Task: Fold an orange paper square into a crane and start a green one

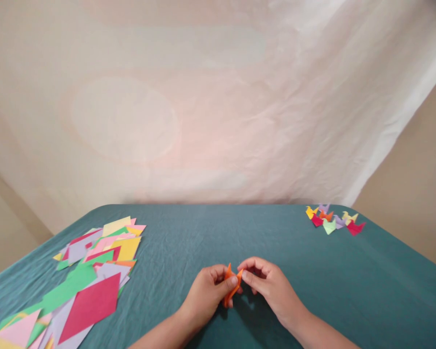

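A small folded orange paper piece (232,285) is held just above the teal tablecloth (210,232), near the front edge at centre. My left hand (207,295) pinches its left side between thumb and curled fingers. My right hand (267,286) pinches its upper right tip with thumb and forefinger, the other fingers curled. Part of the paper is hidden behind my fingers.
A loose spread of coloured paper squares (90,276) covers the table's left side. Several small folded paper figures (332,220) in mixed colours sit in a cluster at the far right. A pale cloth backdrop (203,106) hangs behind the table.
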